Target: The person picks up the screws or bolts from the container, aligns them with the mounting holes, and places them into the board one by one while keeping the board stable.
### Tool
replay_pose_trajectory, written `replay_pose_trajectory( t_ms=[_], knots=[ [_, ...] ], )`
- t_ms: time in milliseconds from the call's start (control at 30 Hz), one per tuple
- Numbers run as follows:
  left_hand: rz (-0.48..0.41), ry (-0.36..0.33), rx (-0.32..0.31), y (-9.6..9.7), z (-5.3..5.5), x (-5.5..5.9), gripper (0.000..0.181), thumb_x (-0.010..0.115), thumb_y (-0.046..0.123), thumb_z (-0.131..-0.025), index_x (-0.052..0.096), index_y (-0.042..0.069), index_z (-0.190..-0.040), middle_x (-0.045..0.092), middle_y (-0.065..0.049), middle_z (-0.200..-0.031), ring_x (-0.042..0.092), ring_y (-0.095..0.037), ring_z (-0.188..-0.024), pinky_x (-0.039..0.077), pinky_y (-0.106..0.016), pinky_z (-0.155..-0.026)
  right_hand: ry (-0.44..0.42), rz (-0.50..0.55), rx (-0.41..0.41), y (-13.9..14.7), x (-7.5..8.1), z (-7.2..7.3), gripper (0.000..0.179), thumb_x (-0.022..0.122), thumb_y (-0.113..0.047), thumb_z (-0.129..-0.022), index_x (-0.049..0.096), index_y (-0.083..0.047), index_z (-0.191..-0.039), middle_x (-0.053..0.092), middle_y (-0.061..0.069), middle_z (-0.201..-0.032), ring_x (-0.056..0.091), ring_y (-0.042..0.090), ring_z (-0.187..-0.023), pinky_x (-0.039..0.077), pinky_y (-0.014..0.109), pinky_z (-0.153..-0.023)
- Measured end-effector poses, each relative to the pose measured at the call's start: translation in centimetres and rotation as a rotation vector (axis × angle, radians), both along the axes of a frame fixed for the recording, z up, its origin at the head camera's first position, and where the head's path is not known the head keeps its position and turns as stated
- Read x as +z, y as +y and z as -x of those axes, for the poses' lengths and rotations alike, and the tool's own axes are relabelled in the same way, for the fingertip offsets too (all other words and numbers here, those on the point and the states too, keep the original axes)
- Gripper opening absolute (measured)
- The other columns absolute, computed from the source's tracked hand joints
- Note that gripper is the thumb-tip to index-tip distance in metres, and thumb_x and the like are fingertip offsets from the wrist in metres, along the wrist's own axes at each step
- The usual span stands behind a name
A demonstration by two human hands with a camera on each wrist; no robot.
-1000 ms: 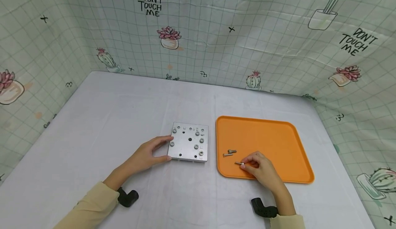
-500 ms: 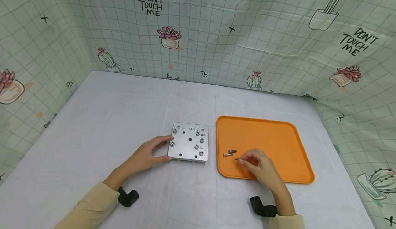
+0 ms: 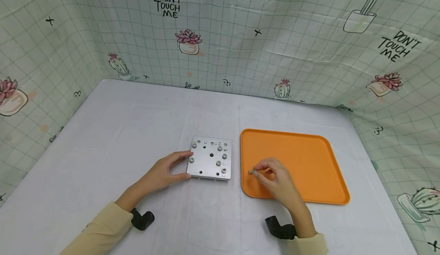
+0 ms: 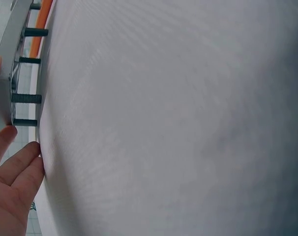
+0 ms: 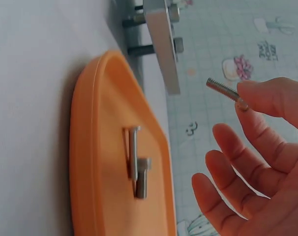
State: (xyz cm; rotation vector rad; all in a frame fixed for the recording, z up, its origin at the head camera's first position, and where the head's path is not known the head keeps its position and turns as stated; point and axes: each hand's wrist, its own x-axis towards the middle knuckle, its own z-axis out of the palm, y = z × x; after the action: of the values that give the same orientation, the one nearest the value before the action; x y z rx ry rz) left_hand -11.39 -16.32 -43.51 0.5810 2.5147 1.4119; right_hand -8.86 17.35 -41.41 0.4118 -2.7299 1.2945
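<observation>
A square silver metal plate (image 3: pixel 208 165) with holes and several socket-head screws stands on the white cloth. My left hand (image 3: pixel 161 175) holds its left side, thumb at the near corner and index finger on the upper edge. Below the plate, threaded screw shanks (image 4: pixel 27 98) stick out in the left wrist view. Over the orange tray (image 3: pixel 292 159), my right hand (image 3: pixel 280 180) pinches a small screw (image 5: pixel 222 89) between thumb and index finger, threaded end outward. Two more screws, a slim one (image 5: pixel 134 152) and a thicker one (image 5: pixel 142 182), lie in the tray beneath.
The tray's raised rim (image 3: pixel 242 159) stands a short way right of the plate. Patterned grid cloth (image 3: pixel 220 56) walls the back and both sides. A black wrist mount (image 3: pixel 142 220) juts out beside the left forearm, and another (image 3: pixel 278 230) beside the right.
My right hand has lifted the small screw off the tray and carried it left and slightly away, over the other two screws. My left hand and the plate stay in place.
</observation>
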Motion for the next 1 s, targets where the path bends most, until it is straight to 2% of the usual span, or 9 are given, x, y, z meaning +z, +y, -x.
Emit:
replay_pose_trajectory(
  t_ms=[300,467,667,800,1000],
  knots=[
    [-0.002,-0.004,0.007,0.0,0.0,-0.1,0.062,0.075,0.018,-0.078,0.048,0.012,-0.134,0.046,-0.007,-0.141,0.041,-0.025,-0.133,0.035,-0.034,-0.111,-0.001,0.074,0.043,-3.4,0.5,0.4,0.010,0.072,-0.012,-0.081,0.065,-0.011,-0.086,0.060,0.000,-0.096,0.056,0.020,-0.092,0.057,0.037,-0.078],
    [-0.005,0.000,0.001,0.1,0.0,-0.1,0.062,0.075,0.019,-0.078,0.049,0.012,-0.134,0.046,-0.007,-0.141,0.041,-0.025,-0.133,0.035,-0.033,-0.111,0.043,0.037,0.062,-5.2,0.6,0.4,0.012,0.076,-0.014,-0.077,0.066,-0.014,-0.085,0.061,-0.002,-0.095,0.051,0.014,-0.093,0.054,0.035,-0.076],
    [0.003,0.002,0.005,0.1,0.0,0.0,0.061,0.075,0.017,-0.079,0.049,0.012,-0.133,0.046,-0.007,-0.141,0.041,-0.024,-0.132,0.035,-0.032,-0.111,0.074,-0.010,0.085,-6.6,0.1,0.5,0.012,0.077,-0.015,-0.076,0.067,-0.015,-0.084,0.061,-0.003,-0.095,0.049,0.013,-0.094,0.049,0.028,-0.071],
    [0.002,-0.001,0.005,0.1,0.1,0.1,0.061,0.074,0.016,-0.079,0.048,0.011,-0.134,0.046,-0.008,-0.141,0.042,-0.025,-0.132,0.035,-0.034,-0.111,0.060,-0.020,0.089,-7.2,-0.1,0.6,0.011,0.076,-0.015,-0.077,0.067,-0.015,-0.083,0.059,-0.005,-0.093,0.048,0.012,-0.094,0.048,0.027,-0.073],
    [-0.001,0.000,0.005,0.1,0.0,0.1,0.061,0.075,0.017,-0.078,0.049,0.012,-0.134,0.046,-0.007,-0.141,0.042,-0.025,-0.132,0.035,-0.034,-0.111,0.126,-0.045,0.109,-7.7,-0.5,0.9,0.008,0.074,-0.014,-0.078,0.067,-0.013,-0.082,0.058,-0.003,-0.092,0.049,0.014,-0.095,0.048,0.029,-0.079]
  ],
)
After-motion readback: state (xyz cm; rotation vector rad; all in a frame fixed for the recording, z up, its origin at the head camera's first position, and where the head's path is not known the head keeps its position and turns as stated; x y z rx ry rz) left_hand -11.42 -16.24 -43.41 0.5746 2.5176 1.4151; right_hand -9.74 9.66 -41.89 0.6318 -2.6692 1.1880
